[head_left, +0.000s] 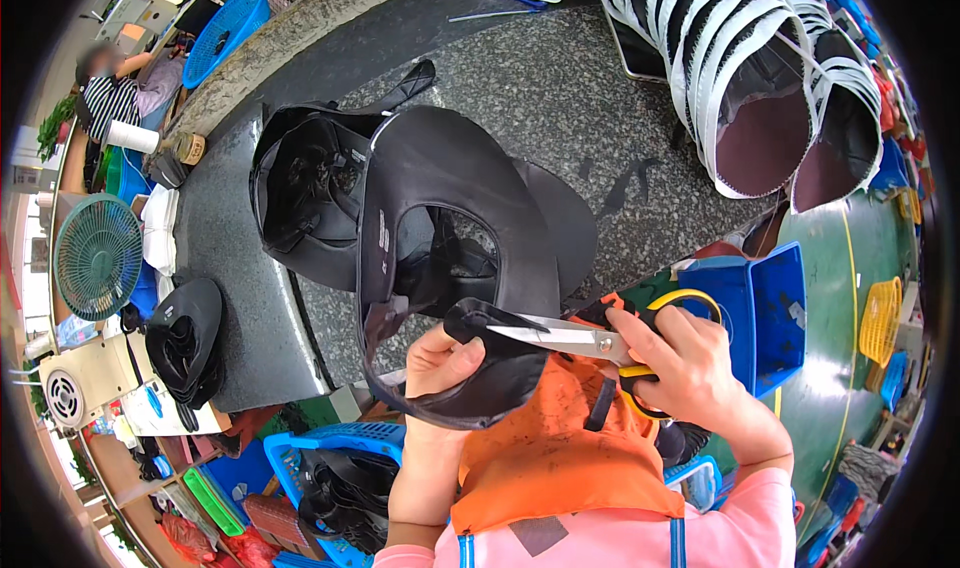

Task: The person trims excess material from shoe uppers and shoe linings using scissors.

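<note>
My left hand (pixel 437 364) pinches the near edge of a black, leather-like sewn piece (pixel 452 158) with a large curved opening. This piece lies partly on the speckled stone worktop (pixel 540 83) and hangs over its near edge. In my right hand (pixel 692 366) is a pair of scissors (pixel 590 340) with yellow and black handles, fingers through the loops. Its blades point left and lie at the folded edge beside my left thumb; whether they cut anything cannot be made out. Behind the held piece rests another black sewn piece (pixel 305 183), with a strap at the back.
Stacked black pieces with white toothed edging (pixel 725 78) stand at the far right. A blue bin (pixel 780 313) sits right of the worktop. Near left are a blue basket (pixel 375 438) holding black pieces and a green fan (pixel 98 256). A person (pixel 115 98) sits at the far left.
</note>
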`<action>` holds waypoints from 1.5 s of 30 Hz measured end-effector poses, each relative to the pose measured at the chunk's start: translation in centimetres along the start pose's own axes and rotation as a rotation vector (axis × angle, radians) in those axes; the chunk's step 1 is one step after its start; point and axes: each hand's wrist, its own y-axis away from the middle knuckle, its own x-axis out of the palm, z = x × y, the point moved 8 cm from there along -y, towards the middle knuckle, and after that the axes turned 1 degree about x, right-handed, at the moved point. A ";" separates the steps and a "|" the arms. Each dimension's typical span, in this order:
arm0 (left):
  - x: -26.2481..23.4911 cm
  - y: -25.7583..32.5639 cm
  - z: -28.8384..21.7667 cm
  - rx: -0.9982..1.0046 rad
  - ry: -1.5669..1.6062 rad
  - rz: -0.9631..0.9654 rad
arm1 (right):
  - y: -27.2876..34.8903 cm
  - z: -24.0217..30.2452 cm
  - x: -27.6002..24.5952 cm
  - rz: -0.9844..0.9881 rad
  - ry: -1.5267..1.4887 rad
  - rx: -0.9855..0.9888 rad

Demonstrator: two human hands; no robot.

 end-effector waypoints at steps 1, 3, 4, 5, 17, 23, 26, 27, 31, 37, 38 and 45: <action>-0.3 0.0 0.2 -0.020 -0.033 -0.016 | -0.2 0.0 -0.3 -0.017 -0.003 -0.013; 0.0 0.0 0.1 -0.035 -0.065 -0.023 | -0.5 0.0 -0.5 -0.059 -0.005 -0.026; 0.3 0.0 0.0 -0.044 -0.099 -0.031 | -0.6 0.0 -0.5 -0.058 -0.008 -0.027; 0.6 0.0 -0.3 -0.011 -0.078 -0.034 | -0.7 0.0 -0.5 -0.069 -0.006 -0.027; 0.6 0.8 1.5 -0.104 -0.144 0.015 | -1.5 0.1 -0.9 -0.024 -0.029 -0.077; 1.2 1.2 1.0 -0.039 -0.084 0.005 | -1.2 0.1 -0.8 -0.017 -0.067 -0.117; 1.3 1.0 0.7 -0.056 -0.095 -0.019 | -1.0 0.0 -0.5 -0.028 -0.061 -0.126; 1.4 0.9 0.7 -0.067 -0.074 0.001 | -0.9 -0.1 -0.4 -0.036 -0.062 -0.126; 1.7 1.0 0.3 -0.065 -0.048 0.057 | -0.6 -0.5 -0.5 -0.054 -0.094 -0.130; 2.1 1.1 0.3 -0.085 -0.077 0.031 | -0.6 -0.6 -0.9 -0.029 -0.057 -0.128; 1.5 1.1 0.4 -0.084 -0.079 0.028 | -0.9 -0.5 -1.1 -0.013 -0.041 -0.140; 1.6 0.4 -0.2 -0.147 -0.244 0.212 | -1.1 -1.0 -2.5 0.101 -0.016 -0.215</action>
